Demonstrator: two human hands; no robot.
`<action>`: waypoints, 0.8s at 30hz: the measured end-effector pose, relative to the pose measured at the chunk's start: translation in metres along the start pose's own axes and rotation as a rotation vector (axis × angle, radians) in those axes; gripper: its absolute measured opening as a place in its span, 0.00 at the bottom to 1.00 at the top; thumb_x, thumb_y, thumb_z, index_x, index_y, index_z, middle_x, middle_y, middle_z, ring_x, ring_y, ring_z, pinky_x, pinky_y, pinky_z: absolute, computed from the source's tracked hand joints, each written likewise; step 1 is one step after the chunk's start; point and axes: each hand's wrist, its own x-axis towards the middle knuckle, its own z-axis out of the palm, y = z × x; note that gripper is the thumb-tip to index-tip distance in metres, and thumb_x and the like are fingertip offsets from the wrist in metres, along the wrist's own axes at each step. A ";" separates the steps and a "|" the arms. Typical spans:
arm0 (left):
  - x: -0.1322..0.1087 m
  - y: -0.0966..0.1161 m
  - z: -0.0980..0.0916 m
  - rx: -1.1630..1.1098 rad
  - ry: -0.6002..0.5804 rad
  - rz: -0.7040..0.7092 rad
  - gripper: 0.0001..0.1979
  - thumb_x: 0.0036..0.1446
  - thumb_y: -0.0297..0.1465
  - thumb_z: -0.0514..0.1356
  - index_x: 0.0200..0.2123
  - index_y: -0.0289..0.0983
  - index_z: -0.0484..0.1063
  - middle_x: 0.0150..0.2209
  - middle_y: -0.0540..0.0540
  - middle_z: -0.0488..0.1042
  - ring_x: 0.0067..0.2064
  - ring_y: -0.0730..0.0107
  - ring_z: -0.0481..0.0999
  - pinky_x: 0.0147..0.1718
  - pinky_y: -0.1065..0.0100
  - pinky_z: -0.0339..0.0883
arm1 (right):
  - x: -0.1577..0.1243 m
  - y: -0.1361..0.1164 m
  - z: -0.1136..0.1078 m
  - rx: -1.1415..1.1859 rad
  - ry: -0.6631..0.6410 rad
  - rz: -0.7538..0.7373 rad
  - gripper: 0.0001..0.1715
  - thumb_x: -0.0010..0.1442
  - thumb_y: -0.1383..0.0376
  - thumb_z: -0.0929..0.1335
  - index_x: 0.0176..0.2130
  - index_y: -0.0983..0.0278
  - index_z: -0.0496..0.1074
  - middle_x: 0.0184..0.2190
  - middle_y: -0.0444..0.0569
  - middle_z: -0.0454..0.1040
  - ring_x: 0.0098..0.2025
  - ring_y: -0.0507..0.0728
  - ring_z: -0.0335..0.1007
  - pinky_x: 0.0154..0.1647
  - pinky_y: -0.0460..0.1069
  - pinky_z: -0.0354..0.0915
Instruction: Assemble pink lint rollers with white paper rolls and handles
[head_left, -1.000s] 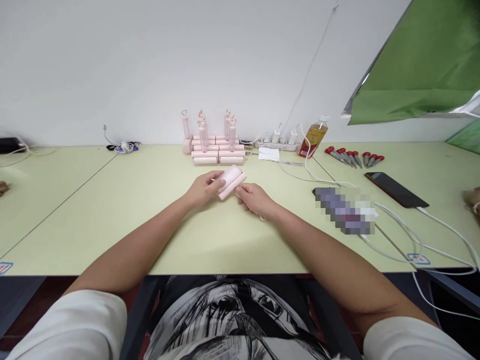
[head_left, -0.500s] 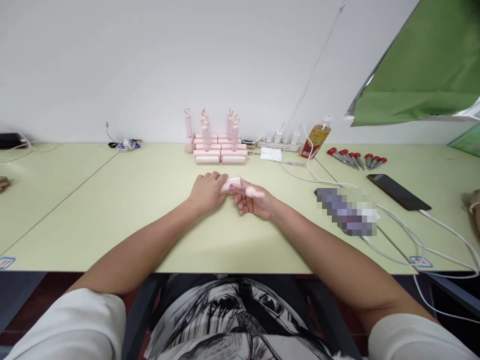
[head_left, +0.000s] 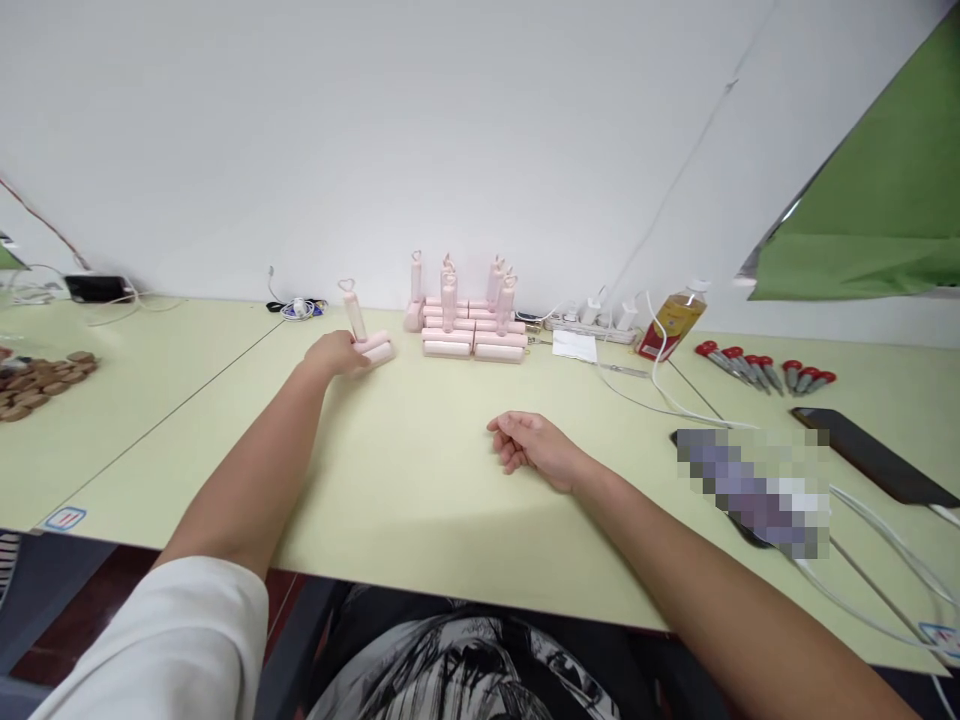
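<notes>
My left hand [head_left: 335, 357] grips a pink lint roller [head_left: 375, 346] by its roller end, left of the group. Its handle with the heart-shaped loop points up. To the right of it stands a group of similar pink lint rollers [head_left: 448, 349], set close together with most handles upright. Nearer the front, my right hand [head_left: 534, 447] rests over the table with its fingers loosely curled and apart, holding nothing.
Right of the rollers are a white paper [head_left: 574, 346], a power strip [head_left: 589, 328] and a drink bottle [head_left: 673, 320]. Red-capped tools [head_left: 806, 375], a dark phone [head_left: 874, 455] and white cables lie farther right. Brown pieces [head_left: 45, 385] lie at far left.
The pink lint roller has left my right hand and moved left and away in my left hand. My right hand has let go. The view has shifted.
</notes>
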 end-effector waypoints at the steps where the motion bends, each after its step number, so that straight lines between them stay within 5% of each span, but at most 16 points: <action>1: 0.009 -0.001 0.001 0.010 0.023 -0.039 0.30 0.43 0.41 0.66 0.51 0.37 0.72 0.50 0.37 0.77 0.47 0.47 0.77 0.39 0.60 0.68 | 0.000 0.000 0.000 -0.006 0.002 0.001 0.15 0.62 0.55 0.69 0.38 0.66 0.73 0.28 0.45 0.72 0.24 0.48 0.67 0.23 0.45 0.69; 14: 0.089 0.048 0.044 -0.152 0.311 -0.068 0.25 0.63 0.41 0.47 0.57 0.31 0.62 0.55 0.25 0.68 0.55 0.39 0.71 0.48 0.48 0.65 | -0.008 0.009 0.003 0.019 -0.020 0.047 0.22 0.57 0.49 0.71 0.39 0.64 0.73 0.30 0.44 0.72 0.26 0.49 0.67 0.26 0.47 0.67; 24: 0.124 0.068 0.057 -0.229 0.405 -0.091 0.20 0.64 0.33 0.47 0.57 0.33 0.62 0.56 0.26 0.67 0.55 0.40 0.71 0.46 0.49 0.67 | -0.013 0.012 0.005 0.044 -0.033 0.075 0.24 0.57 0.47 0.71 0.41 0.64 0.72 0.30 0.44 0.70 0.27 0.49 0.66 0.27 0.47 0.67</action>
